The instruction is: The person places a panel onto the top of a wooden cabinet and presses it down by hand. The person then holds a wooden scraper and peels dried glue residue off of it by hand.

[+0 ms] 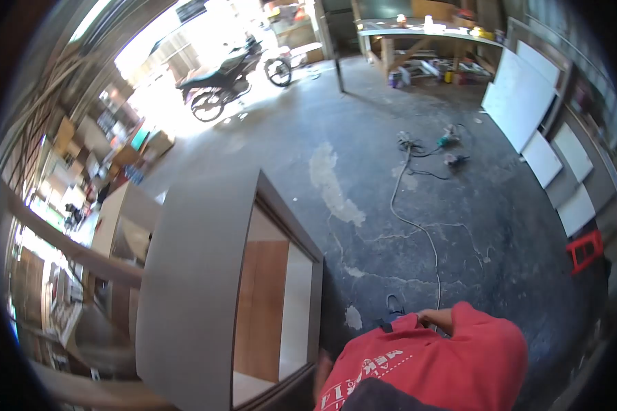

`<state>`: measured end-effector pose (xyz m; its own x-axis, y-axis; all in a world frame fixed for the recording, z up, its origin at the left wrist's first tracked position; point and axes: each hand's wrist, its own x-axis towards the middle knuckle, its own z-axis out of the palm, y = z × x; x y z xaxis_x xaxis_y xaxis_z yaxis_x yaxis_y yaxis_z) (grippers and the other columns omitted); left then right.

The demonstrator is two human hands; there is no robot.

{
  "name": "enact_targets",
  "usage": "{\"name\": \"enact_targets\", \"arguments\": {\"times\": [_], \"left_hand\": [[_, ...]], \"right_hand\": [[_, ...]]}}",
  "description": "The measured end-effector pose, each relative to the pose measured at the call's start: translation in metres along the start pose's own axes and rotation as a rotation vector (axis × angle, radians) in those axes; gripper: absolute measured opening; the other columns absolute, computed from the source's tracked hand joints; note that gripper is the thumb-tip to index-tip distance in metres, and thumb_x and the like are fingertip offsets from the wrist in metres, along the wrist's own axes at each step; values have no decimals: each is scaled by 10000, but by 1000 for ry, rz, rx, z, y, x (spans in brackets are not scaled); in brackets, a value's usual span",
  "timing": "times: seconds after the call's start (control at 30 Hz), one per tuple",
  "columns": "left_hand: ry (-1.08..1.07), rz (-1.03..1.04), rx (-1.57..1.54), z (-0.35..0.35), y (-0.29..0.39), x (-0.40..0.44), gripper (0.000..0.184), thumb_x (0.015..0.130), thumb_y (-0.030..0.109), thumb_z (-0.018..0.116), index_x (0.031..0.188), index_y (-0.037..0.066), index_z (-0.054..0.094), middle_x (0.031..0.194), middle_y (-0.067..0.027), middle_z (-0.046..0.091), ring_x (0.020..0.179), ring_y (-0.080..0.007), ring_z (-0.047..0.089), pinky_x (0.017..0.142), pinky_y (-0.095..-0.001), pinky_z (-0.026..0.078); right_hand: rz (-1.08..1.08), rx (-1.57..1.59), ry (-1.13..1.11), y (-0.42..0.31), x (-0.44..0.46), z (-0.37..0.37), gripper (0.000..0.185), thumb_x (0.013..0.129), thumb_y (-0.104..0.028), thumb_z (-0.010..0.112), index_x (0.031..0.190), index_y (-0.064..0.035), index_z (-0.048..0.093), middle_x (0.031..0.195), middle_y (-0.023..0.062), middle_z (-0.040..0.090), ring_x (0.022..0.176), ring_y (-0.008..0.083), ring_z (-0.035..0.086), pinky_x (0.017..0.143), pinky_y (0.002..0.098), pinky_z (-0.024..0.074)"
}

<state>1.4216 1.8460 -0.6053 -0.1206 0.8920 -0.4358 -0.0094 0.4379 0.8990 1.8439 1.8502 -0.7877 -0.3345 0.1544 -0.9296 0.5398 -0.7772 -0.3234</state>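
Note:
My left hand (323,370) is a blurred sliver at the lower edge, close to the front side of an open cabinet (193,267). Whether it touches the cabinet I cannot tell. The cabinet has grey outer panels, a brown wood-look inner panel (262,308) and pale inner faces. Bent across my waist is my right arm, with the right hand (426,317) beside the hem of my red shirt (425,363). Its fingers are not clear, and any held item is hidden. A dark shoe (394,305) shows just ahead of my waist.
A long cable (418,226) runs over the floor to corded power tools (448,140). White panels (521,96) lean along the right wall near a red plastic piece (585,251). A motorcycle (236,79) and a cluttered workbench (428,31) stand farther back. Wooden rails (75,243) cross the left.

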Motion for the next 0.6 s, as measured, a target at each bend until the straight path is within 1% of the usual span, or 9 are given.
{"name": "enact_targets", "arguments": {"times": [0.03,0.1,0.2,0.37,0.43,0.5,0.57,0.6], "left_hand": [[-11,-93,-2,-2,-27,6,664,1023,441,473,1488,-24,377,1446,-204,507,1347,-287,487,1153,-438,327],[-23,-236,-14,-8,-65,12,651,1022,445,474,1475,-17,400,1431,-193,524,1334,-286,499,1142,-439,341],[-40,-379,-34,-19,-100,21,632,1021,452,475,1455,-6,434,1408,-177,548,1315,-285,516,1125,-441,363],[-83,-554,-76,-43,-147,14,606,1018,463,477,1422,12,492,1370,-149,589,1283,-283,544,1096,-445,399],[-112,-617,-133,-52,-169,-4,596,1017,467,478,1409,19,515,1355,-138,605,1270,-283,556,1085,-446,414],[-201,-638,-205,-58,-188,-18,588,1016,472,479,1396,27,539,1340,-127,622,1257,-282,567,1074,-447,429],[-383,-612,-258,-66,-191,-11,581,1015,476,480,1383,34,562,1324,-116,638,1244,-281,579,1062,-449,443],[-416,-692,-96,-64,-127,-10,568,1013,484,483,1363,47,583,1314,-121,643,1207,-275,602,1036,-437,459]], "right_hand": [[67,61,69,29,-14,7,856,913,-718,465,1444,-47,486,1429,177,540,1306,335,523,1079,531,396],[133,139,202,72,-39,24,842,916,-708,469,1442,-50,489,1422,174,545,1295,331,529,1070,526,401],[122,294,338,99,-60,53,821,922,-692,475,1439,-55,493,1411,171,553,1280,326,538,1058,518,410],[4,457,484,99,-65,96,786,931,-667,485,1434,-64,500,1393,165,565,1254,317,554,1037,505,424],[-68,488,518,87,-61,100,772,934,-657,489,1433,-67,503,1386,163,570,1243,314,560,1028,499,429],[-134,475,527,66,-57,90,758,938,-646,492,1431,-71,506,1379,161,575,1233,310,566,1020,494,435],[-185,458,521,47,-58,78,744,941,-636,496,1429,-74,509,1372,158,580,1222,307,573,1011,489,440],[-202,439,516,39,-59,70,737,943,-631,498,1428,-76,510,1368,157,582,1217,305,576,1007,486,443]]}}
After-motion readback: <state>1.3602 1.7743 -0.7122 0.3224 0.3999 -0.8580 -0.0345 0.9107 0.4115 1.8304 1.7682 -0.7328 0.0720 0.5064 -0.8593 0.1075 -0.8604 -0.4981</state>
